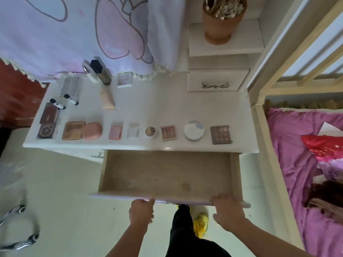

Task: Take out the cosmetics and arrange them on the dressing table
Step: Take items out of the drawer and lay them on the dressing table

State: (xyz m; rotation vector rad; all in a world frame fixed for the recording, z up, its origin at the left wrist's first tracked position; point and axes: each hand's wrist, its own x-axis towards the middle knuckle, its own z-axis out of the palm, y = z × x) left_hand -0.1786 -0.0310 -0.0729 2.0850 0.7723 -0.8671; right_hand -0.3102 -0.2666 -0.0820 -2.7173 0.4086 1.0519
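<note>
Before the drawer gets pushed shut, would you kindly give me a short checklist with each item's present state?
1. Pulled-out wooden drawer emptied: ok.
2. Left hand grips its front edge: ok.
3. Right hand grips the same edge: ok.
4. Brown eyeshadow palette and its row sit back from the white dressing table's front edge: ok.
5. Nothing snagged behind the drawer: cannot tell, hidden.

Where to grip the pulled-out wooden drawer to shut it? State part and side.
Grip the wide wooden drawer by its front panel from the near side, toward each end, where the left hand and right hand sit; its width could let it skew.
</note>
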